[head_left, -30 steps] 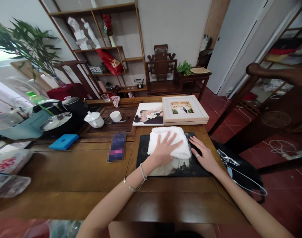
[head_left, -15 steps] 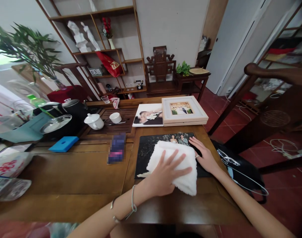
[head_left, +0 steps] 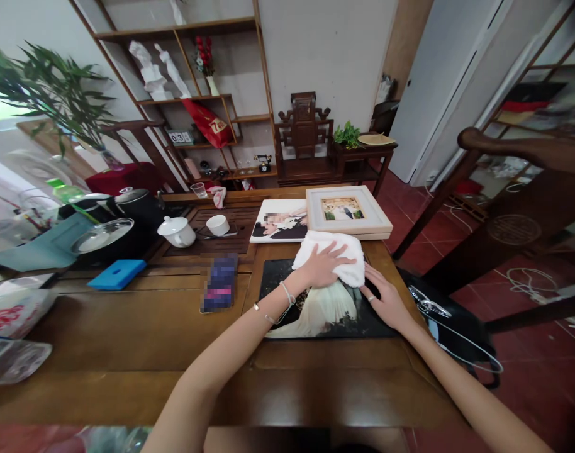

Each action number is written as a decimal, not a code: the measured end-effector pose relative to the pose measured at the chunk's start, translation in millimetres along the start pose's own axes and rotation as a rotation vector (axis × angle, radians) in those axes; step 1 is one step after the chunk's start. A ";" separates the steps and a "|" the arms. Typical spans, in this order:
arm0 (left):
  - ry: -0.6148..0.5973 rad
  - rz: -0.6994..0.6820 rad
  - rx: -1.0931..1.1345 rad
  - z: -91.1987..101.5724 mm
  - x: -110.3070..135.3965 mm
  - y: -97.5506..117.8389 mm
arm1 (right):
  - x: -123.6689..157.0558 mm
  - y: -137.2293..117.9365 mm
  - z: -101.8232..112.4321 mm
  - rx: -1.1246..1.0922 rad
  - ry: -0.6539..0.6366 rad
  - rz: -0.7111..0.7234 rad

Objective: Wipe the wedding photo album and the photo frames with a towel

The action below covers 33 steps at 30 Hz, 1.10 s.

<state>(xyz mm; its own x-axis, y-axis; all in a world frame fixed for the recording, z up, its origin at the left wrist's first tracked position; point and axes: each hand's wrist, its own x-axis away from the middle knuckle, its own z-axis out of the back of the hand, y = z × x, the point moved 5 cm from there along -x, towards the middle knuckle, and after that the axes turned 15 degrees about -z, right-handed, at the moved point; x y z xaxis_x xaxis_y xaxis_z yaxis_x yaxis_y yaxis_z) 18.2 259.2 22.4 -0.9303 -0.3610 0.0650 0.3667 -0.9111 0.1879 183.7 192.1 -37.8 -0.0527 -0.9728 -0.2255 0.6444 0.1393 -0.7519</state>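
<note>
My left hand (head_left: 323,263) lies flat with spread fingers on a folded white towel (head_left: 311,246). Beneath it is a dark photo panel (head_left: 363,324), showing a pale, flowing gown in its lower part; the towel covers its upper part. At the panel's right side rests my right hand (head_left: 384,294), fingers stretched out, a ring on one of them. Its fingertips are beside the towel's right edge; whether they touch it I cannot tell.
Behind the panel lie a white-edged photo print (head_left: 279,234) and a framed picture (head_left: 316,212). To the left are a phone-like blurred item (head_left: 220,286), a lidded white cup (head_left: 177,233), a white bowl (head_left: 217,224) and a blue block (head_left: 116,274). A wooden chair (head_left: 509,207) stands at right.
My left hand has slid the towel away from me to the panel's far edge, uncovering the gown. My right hand has shifted slightly towards me, staying at the right side.
</note>
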 end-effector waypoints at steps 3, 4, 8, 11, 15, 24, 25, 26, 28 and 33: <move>0.031 0.004 -0.033 -5.3 13.1 10.7 | 0.8 0.3 -0.2 -0.001 0.006 -0.005; 0.043 0.012 -0.038 -8.5 20.6 17.9 | 1.2 0.1 -0.2 0.000 0.006 -0.007; 0.076 0.058 0.001 -25.4 58.6 66.7 | 2.2 -2.2 0.7 0.004 -0.010 -0.010; 0.082 0.062 0.064 -37.9 87.1 113.1 | 2.2 -3.9 2.3 0.000 -0.019 -0.013; 0.089 0.018 0.110 -43.5 107.3 139.9 | 1.5 -4.1 3.2 0.007 -0.017 -0.023; 0.100 0.395 0.055 -13.4 86.6 21.5 | 1.2 -4.1 2.6 0.003 -0.015 -0.038; 0.094 0.417 0.051 -12.2 87.1 15.9 | 1.3 -4.4 2.6 0.002 -0.014 -0.035; 0.092 0.423 0.044 -12.2 88.8 15.0 | 1.4 -4.5 2.6 0.001 -0.015 -0.032; 0.103 0.391 0.026 -15.8 95.3 27.5 | 1.7 -4.1 2.2 0.001 -0.018 -0.029; 0.063 0.217 0.073 -36.2 120.4 105.3 | 2.5 -2.0 1.4 -0.008 -0.019 -0.028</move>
<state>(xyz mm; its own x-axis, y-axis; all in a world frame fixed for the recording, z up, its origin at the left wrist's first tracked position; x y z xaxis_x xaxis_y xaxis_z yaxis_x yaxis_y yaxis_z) -54.9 112.6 14.5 -0.8264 -0.5607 0.0509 0.5544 -0.7947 0.2470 183.4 189.1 -36.0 -0.0561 -0.9796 -0.1930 0.6371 0.1137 -0.7624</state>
